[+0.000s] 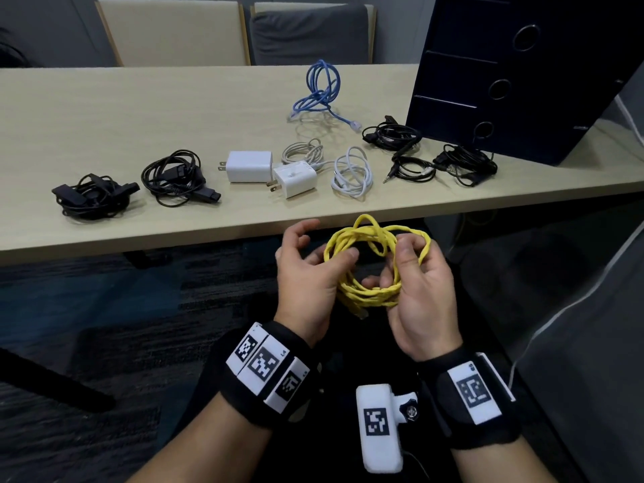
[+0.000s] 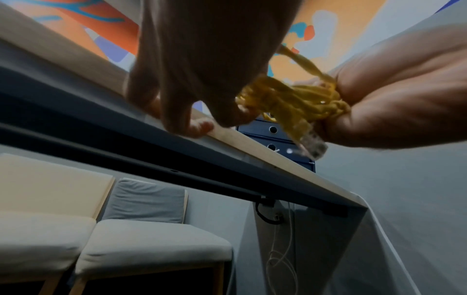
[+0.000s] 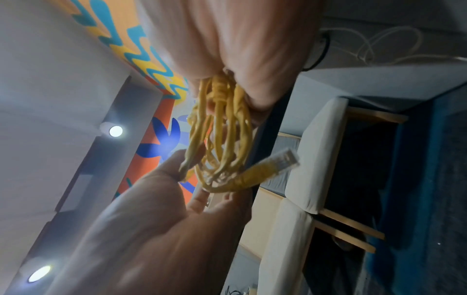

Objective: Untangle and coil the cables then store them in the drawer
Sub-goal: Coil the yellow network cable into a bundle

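A yellow network cable (image 1: 366,294) wound into a loose coil hangs in the air just in front of the table's near edge. My right hand (image 1: 397,266) grips its right side, with fingers curled through the loops. My left hand (image 1: 334,256) pinches the coil's left rim with the thumb on top. The right wrist view shows the yellow strands (image 3: 222,129) bunched in the right hand, and a clear plug (image 3: 283,161) sticks out at the bottom. The dark blue drawer unit (image 1: 515,74) stands at the table's right end with all its drawers closed.
The light wooden table (image 1: 139,116) carries a blue cable (image 1: 319,92), black cable bundles (image 1: 92,198) (image 1: 177,177) (image 1: 392,134) (image 1: 465,163), two white chargers (image 1: 249,166) (image 1: 296,179) and a white cable (image 1: 352,172). Chairs stand behind it.
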### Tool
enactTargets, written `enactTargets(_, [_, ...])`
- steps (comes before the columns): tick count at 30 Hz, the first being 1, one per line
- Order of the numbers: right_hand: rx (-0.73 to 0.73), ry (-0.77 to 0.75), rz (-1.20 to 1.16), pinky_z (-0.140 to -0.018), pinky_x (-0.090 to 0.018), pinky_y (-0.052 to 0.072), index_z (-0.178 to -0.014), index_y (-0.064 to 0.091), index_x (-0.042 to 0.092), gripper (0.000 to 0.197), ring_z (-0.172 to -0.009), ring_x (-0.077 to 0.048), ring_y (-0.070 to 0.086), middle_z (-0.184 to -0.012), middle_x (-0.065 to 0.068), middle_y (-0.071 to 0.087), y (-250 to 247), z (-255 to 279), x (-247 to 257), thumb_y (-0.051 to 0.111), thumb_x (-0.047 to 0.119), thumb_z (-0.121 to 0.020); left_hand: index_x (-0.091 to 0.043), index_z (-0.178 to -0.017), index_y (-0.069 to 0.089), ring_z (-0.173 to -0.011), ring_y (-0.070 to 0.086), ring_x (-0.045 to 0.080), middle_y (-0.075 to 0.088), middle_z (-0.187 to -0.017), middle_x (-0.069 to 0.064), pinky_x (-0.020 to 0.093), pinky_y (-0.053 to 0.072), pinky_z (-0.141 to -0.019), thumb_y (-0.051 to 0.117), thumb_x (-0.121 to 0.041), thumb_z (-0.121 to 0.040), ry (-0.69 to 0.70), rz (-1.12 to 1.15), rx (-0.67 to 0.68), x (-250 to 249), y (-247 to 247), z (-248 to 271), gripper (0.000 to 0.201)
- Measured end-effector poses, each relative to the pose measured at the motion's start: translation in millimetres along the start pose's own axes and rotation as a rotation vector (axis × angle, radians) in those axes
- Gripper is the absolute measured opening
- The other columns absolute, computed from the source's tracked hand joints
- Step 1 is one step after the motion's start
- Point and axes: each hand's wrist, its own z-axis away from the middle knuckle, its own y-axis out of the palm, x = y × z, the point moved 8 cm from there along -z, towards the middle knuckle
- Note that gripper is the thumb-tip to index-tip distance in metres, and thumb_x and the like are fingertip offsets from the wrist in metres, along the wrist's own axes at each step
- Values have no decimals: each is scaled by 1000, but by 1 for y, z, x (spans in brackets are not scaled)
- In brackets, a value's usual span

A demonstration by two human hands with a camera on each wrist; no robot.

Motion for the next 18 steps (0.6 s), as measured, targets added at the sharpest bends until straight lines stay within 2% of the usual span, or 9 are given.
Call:
enactTargets(2, [15, 16, -31, -53, -31, 53, -93, 51, 12, 19, -49, -11, 42, -60, 1, 46, 1, -1, -1, 54, 31, -89, -13, -110, 56, -76, 64, 23, 60, -98, 12, 38, 56, -66, 68, 1, -83, -145, 69, 172, 5, 12, 1, 32])
enactTargets(4, [51, 59, -41, -55, -32, 53, -93, 53, 13, 27, -53, -15, 45, -64, 1, 47, -1, -4, -8, 58, 39, -86, -7, -104, 57, -58, 59, 16, 58, -71, 7, 31, 51, -54, 57, -6, -93, -259, 110, 303, 7, 23, 8, 12])
enactTargets(6, [117, 100, 28, -66, -35, 53, -100, 58, 14, 54, -67, -22, 53, -73, 0, 53, -4, -4, -17, 68, 62, -75, -7, -104, 57, -49, 50, 12, 50, -61, 3, 26, 46, -46, 53, -7, -95, -249, 71, 253, 8, 21, 6, 9])
enactTargets(8, [195, 151, 49, -80, -36, 52, -115, 58, 17, 88, -87, -22, 61, -87, 0, 64, -9, -3, -24, 72, 79, -54, -8, -98, 56, -45, 42, 10, 44, -56, 1, 21, 41, -41, 51, -3, -96, -213, 52, 154, 7, 16, 2, 8])
enactTargets(10, [315, 215, 2, -87, -35, 53, -126, 52, 18, 107, -105, -23, 62, -106, -3, 68, -8, 4, -31, 76, 80, -42, -9, -89, 54, -41, 38, 7, 41, -53, -2, 18, 36, -39, 47, 3, -95, -192, 84, 65, 8, 12, -3, 15])
enactTargets(11, [375, 245, 3, -87, -32, 54, -127, 50, 18, 108, -106, -21, 64, -110, -3, 69, -5, 10, -34, 81, 75, -41, -10, -86, 53, -41, 37, 6, 41, -54, -2, 17, 34, -39, 46, 5, -94, -191, 109, 35, 7, 11, -5, 19])
enactTargets(13, [455, 301, 93, -81, -26, 55, -120, 55, 17, 85, -97, -15, 68, -108, -2, 72, 0, 20, -46, 93, 46, -50, -10, -84, 51, -42, 38, 6, 41, -58, -1, 18, 34, -41, 45, 7, -93, -191, 146, 18, 7, 10, -9, 20])
enactTargets(16, [355, 281, 269, -65, -27, 53, -101, 64, 15, 23, -68, -16, 64, -88, -6, 70, -5, 24, -49, 74, 10, -80, -9, -88, 52, -44, 43, 7, 44, -57, -1, 19, 38, -42, 48, 7, -92, -209, 136, 16, 8, 11, -10, 17])
enactTargets(18, [334, 243, 333, -59, -27, 49, -94, 65, 14, 12, -59, -16, 59, -73, -2, 66, -7, 24, -42, 64, 3, -90, -9, -90, 55, -46, 47, 8, 47, -57, -1, 21, 41, -43, 51, 7, -90, -206, 109, -20, 9, 5, -12, 17])
